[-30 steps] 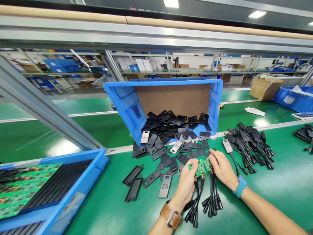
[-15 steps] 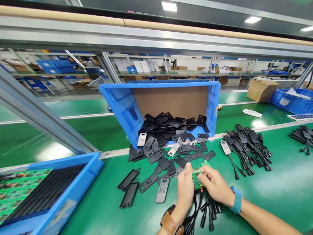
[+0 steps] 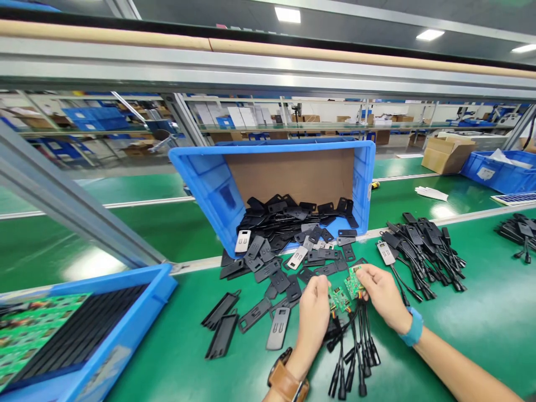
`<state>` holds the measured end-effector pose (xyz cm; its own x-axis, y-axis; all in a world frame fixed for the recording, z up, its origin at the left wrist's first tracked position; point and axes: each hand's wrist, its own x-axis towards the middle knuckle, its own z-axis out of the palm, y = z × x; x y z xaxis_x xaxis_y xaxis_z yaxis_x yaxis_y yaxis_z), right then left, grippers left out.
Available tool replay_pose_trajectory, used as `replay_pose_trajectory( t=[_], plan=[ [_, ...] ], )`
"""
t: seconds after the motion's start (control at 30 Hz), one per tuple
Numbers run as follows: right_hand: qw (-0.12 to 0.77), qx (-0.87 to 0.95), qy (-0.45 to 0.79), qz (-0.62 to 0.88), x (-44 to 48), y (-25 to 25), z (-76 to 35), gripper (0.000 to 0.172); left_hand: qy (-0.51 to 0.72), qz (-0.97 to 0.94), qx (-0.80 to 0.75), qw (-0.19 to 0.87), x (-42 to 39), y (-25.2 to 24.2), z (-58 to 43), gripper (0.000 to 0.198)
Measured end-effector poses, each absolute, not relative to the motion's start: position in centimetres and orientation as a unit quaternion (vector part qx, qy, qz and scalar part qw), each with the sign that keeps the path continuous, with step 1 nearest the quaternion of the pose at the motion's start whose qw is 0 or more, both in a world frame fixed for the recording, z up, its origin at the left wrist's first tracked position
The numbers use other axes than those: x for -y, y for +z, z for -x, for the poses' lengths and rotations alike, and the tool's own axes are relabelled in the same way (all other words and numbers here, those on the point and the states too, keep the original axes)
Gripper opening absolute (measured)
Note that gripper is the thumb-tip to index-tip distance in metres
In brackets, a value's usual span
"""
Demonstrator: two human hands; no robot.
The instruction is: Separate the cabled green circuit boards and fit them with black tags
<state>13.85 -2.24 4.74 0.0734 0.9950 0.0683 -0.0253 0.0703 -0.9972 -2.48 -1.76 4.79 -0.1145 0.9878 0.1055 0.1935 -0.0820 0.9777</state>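
Between my hands are small green circuit boards (image 3: 340,300) with black cables (image 3: 363,340) hanging from them, their plug ends spread on the green bench. My left hand (image 3: 314,312) pinches the boards on the left side. My right hand (image 3: 382,293) pinches another green circuit board (image 3: 354,282), a little apart from the left ones. To the left of my hands lie flat black plastic covers (image 3: 278,328) with slots and two open black casing halves (image 3: 221,335). The fingertips partly hide the boards' edges.
A blue bin (image 3: 272,146) on its side spills black covers onto the bench. At right lies a pile of black cabled units (image 3: 422,245). A blue tray (image 3: 138,312) with boards and casings stands at left. A metal post (image 3: 84,206) slants beside it.
My hands have moved apart. The right hand has shifted right with one board, and the hanging cables have spread out, showing more of their plugs.
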Motion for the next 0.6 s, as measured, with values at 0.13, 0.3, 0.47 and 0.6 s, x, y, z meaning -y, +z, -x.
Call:
replay_pose_trajectory(
  t=[0.13, 0.3, 0.47, 0.6],
  plan=[
    [0.530, 0.477, 0.488, 0.504, 1.1, 4.0, -14.8, 0.051, 0.500, -0.640, -0.533, 0.237, 1.2, 4.9, 3.5, 0.032],
    [0.496, 0.540, 0.488, 0.474, 2.2, 4.2, -13.8, 0.048, 0.457, -0.646, -0.457, 0.405, 2.0, 5.1, 2.8, 0.040],
    [0.512, 0.652, 0.281, 0.484, 3.4, 4.4, -13.3, 0.035, 0.449, -0.582, -0.351, 0.580, 2.7, 5.3, 1.6, 0.043],
    [0.546, 0.638, 0.219, 0.498, 3.5, 4.6, -13.3, 0.021, 0.464, -0.534, -0.334, 0.623, 2.9, 5.4, 1.5, 0.039]
  ],
)
